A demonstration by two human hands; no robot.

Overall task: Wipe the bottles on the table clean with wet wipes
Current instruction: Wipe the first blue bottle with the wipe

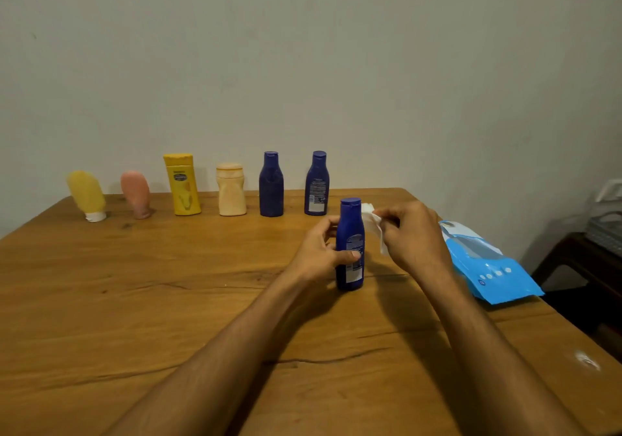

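A dark blue bottle (350, 233) stands upright on the wooden table (168, 301), a little right of centre. My left hand (319, 250) grips its middle, thumb across the label. My right hand (410, 237) pinches a white wet wipe (373, 223) just to the right of the bottle's neck. Along the far edge stands a row of bottles: a yellow tube (87, 195) on its white cap, a pink tube (136, 194), a yellow bottle (182, 184), a cream bottle (231, 189) and two dark blue bottles (271, 184) (316, 183).
A light blue pack of wet wipes (488, 264) lies at the table's right edge, close to my right forearm. Beyond that edge is a dark side table (585, 267) with a grey rack (606, 223). A plain wall rises behind the row.
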